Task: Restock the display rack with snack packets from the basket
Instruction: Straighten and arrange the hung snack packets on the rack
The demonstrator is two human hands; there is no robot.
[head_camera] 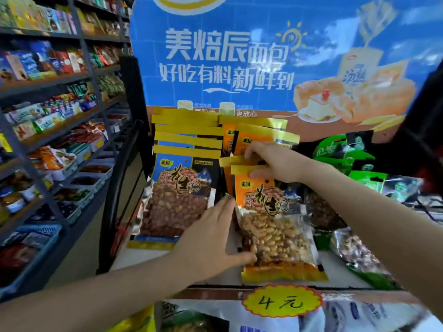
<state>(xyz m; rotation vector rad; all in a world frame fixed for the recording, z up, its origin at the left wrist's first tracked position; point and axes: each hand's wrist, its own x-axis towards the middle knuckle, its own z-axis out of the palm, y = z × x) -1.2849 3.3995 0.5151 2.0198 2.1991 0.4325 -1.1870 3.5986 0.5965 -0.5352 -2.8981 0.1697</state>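
Note:
An orange peanut packet (275, 226) leans at the front of a row of orange packets on the display rack shelf (215, 276). My right hand (275, 161) pinches its gold top strip, thumb under and fingers over the strip. My left hand (215, 238) grips the packet's lower left edge, fingers along its side and thumb across the front near the bottom. To the left stands a row of blue peanut packets (182, 188). No basket is in view.
Green snack packets (354, 159) and clear nut bags (359, 255) lie on the shelf's right side. A blue bread poster (239, 56) backs the rack. A yellow "4元" price tag (280, 301) hangs on the front edge. Dark store shelving (48, 116) full of goods runs along the left.

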